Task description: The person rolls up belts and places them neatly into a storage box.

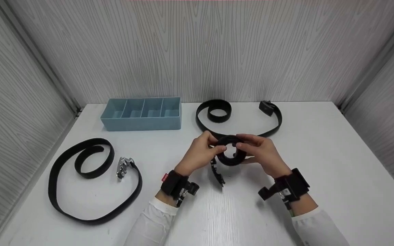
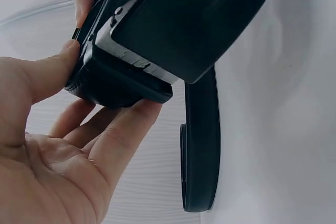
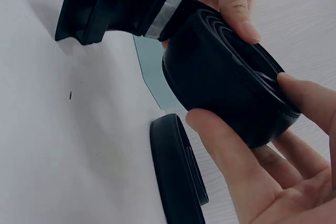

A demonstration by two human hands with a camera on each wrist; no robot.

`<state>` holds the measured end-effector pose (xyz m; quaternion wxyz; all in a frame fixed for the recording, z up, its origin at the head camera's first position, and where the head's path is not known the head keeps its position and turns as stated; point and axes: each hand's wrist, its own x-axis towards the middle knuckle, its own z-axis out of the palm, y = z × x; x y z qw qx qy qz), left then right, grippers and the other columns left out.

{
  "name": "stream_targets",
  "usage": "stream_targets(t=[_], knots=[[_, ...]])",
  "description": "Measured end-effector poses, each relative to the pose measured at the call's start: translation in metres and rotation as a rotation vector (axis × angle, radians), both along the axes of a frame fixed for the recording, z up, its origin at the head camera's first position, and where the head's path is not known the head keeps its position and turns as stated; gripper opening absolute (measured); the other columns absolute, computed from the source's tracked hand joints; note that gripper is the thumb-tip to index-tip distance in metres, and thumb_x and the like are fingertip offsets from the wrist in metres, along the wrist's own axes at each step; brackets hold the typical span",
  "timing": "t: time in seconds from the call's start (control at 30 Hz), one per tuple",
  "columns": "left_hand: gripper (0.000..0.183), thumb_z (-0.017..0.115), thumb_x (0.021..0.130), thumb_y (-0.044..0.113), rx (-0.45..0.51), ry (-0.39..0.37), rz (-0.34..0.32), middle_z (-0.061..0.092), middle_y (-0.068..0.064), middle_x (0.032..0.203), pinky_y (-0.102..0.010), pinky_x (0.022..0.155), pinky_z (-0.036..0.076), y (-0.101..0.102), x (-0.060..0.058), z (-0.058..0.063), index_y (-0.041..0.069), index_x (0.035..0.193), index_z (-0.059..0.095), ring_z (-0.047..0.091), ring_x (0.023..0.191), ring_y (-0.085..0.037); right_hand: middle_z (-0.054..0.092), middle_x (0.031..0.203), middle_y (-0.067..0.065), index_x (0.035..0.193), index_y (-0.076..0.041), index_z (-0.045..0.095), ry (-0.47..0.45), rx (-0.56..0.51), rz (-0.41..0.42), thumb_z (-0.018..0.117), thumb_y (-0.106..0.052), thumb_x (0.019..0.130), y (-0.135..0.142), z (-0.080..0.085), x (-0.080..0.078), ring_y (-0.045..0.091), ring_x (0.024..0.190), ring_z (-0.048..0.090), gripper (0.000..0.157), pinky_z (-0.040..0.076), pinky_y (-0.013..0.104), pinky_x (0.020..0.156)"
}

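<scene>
Between both hands, above the table, is a black belt (image 1: 231, 161) rolled into a ring-shaped coil. My left hand (image 1: 199, 152) pinches its left side, thumb on the coil's edge and fingers beneath. On the opposite side my right hand (image 1: 264, 154) grips the coil in the same way. A dark plate buckle (image 2: 197, 19) with a silvery clamp sticks out from the roll near the left hand. In the right wrist view the coil's broad outer face (image 3: 220, 85) shows, with its layers wound close together.
Behind the hands lies a second black belt (image 1: 272, 131), partly curled, its buckle (image 1: 267, 108) at the right. A third belt (image 1: 54, 186) with a silver buckle (image 1: 124, 167) lies loosely looped at left. A blue four-compartment box (image 1: 142, 124) stands near the back wall (image 1: 197, 51).
</scene>
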<state>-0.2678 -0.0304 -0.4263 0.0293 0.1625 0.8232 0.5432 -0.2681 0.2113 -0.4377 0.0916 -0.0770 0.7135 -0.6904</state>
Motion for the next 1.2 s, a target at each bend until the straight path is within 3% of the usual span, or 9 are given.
stream_targets(t=[0.33,0.53,0.83,1.0,1.2], knots=[[0.024,0.078,0.096,0.020,-0.061,0.005,-0.110,0.073,-0.008,0.109,-0.026,0.064,0.047,-0.0021,0.0014,0.0024,0.007,0.103,0.059,0.059,0.074,-0.011,0.069,0.130,0.018,0.139,-0.005,0.066,0.059,0.176,0.110,0.080,-0.023,0.095,0.0054,0.0073,0.0025,0.037,0.113,0.069,0.050,0.062,0.044,0.072],[0.026,0.078,0.096,0.023,-0.020,-0.011,-0.092,0.070,-0.009,0.117,-0.028,0.071,0.052,-0.0011,0.0006,0.0004,0.008,0.106,0.060,0.067,0.087,-0.013,0.072,0.127,0.015,0.137,-0.004,0.067,0.070,0.127,0.068,0.081,-0.019,0.093,0.0049,0.0043,0.0009,0.038,0.114,0.069,0.048,0.062,0.040,0.070],[0.025,0.078,0.096,0.019,0.023,-0.026,-0.046,0.068,-0.009,0.111,-0.028,0.075,0.053,-0.0025,-0.0002,0.0007,0.006,0.105,0.059,0.068,0.088,-0.013,0.073,0.124,0.013,0.141,-0.001,0.063,0.053,0.026,0.000,0.080,-0.017,0.094,0.0040,-0.0003,-0.0011,0.023,0.099,0.073,0.052,0.062,0.040,0.072],[0.023,0.079,0.095,0.018,0.016,-0.014,-0.042,0.069,-0.007,0.098,-0.027,0.071,0.051,-0.0034,-0.0006,0.0029,0.005,0.102,0.061,0.065,0.080,-0.013,0.070,0.127,0.015,0.143,-0.001,0.061,0.041,0.042,0.043,0.080,-0.019,0.095,0.0057,0.0024,-0.0013,0.027,0.105,0.072,0.054,0.062,0.044,0.076],[0.023,0.079,0.095,0.017,-0.037,0.002,-0.110,0.070,-0.006,0.095,-0.026,0.070,0.049,-0.0039,0.0014,0.0051,0.005,0.102,0.060,0.063,0.078,-0.011,0.067,0.133,0.018,0.141,-0.007,0.064,0.059,0.184,0.139,0.080,-0.020,0.094,0.0107,0.0089,-0.0004,0.030,0.103,0.072,0.052,0.062,0.045,0.074]])
